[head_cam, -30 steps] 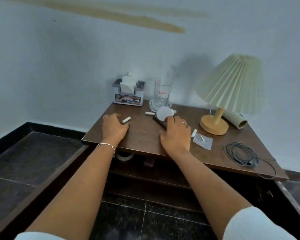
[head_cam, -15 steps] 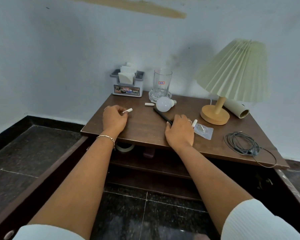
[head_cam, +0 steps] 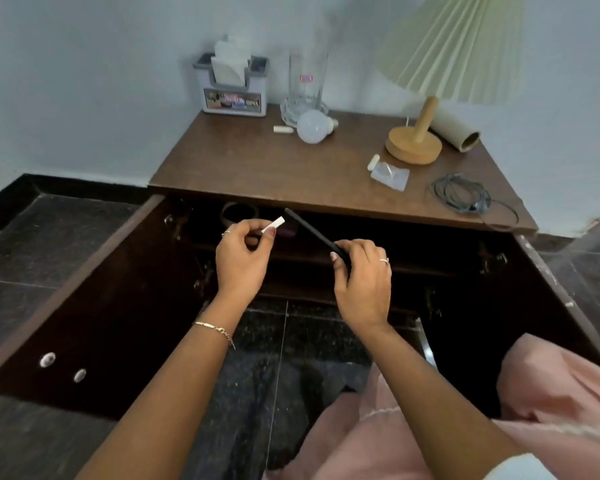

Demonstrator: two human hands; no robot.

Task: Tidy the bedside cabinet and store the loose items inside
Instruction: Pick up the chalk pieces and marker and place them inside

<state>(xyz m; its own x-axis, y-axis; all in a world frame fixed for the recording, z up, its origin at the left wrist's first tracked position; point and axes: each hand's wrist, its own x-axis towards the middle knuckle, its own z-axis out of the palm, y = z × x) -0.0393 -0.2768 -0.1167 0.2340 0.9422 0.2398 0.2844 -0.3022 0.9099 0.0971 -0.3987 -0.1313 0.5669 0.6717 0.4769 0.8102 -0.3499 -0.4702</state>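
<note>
My left hand (head_cam: pixel 241 256) pinches a small white stick (head_cam: pixel 274 224) in front of the open cabinet (head_cam: pixel 326 188). My right hand (head_cam: pixel 362 275) grips a long black pen-like stick (head_cam: pixel 312 230) that points up and left. Both hands hover below the cabinet's top edge, over the dark shelf space. On the brown top lie a white bulb (head_cam: pixel 313 126), another white stick (head_cam: pixel 283 129), a third white stick (head_cam: pixel 373 162), a clear plastic sachet (head_cam: pixel 390 174) and a coiled grey cable (head_cam: pixel 465 195).
A napkin holder (head_cam: pixel 234 95) and a glass (head_cam: pixel 307 84) stand at the back, a pleated lamp (head_cam: pixel 416 140) and cardboard tube (head_cam: pixel 458 133) at the right. Both cabinet doors (head_cam: pixel 66 299) swing open to the sides. A tape roll (head_cam: pixel 239 213) sits on the shelf inside.
Both hands lifted off the top and dropped in front of the open cabinet, the left with the white stick, the right with the black stick. The view has tilted downward.
</note>
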